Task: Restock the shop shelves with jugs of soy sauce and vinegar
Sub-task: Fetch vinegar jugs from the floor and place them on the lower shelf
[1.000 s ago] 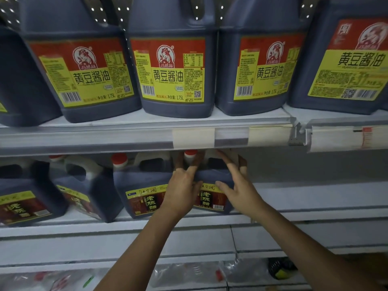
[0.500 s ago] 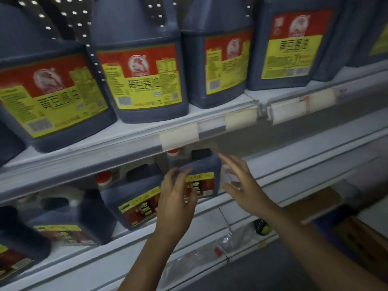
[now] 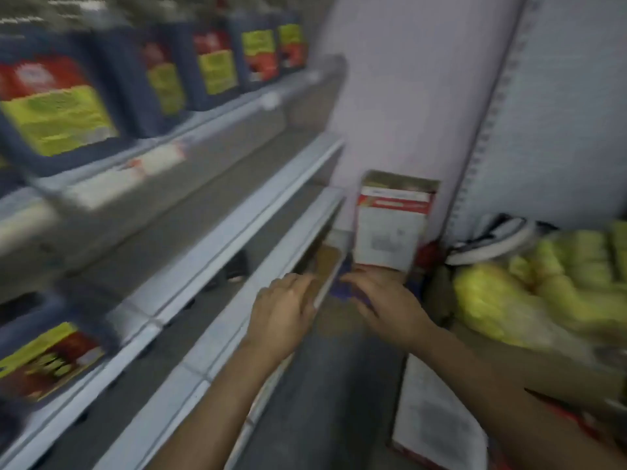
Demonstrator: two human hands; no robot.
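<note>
My left hand [image 3: 283,315] and right hand [image 3: 386,305] side by side, fingers loosely spread, holding nothing — dark plastic jugs with yellow-and-red labels [image 3: 57,106] up to their left on white metal shelves [image 3: 237,212], white-and-red carton [image 3: 390,228] just beyond my right hand — all blurred.

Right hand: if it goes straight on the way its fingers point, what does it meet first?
Probably the white box standing just beyond the right hand; blur hides the gap.

Way too blurry, honestly can't read a thing on the jug labels [image 3: 57,120] at left or that white carton [image 3: 390,228].
</note>
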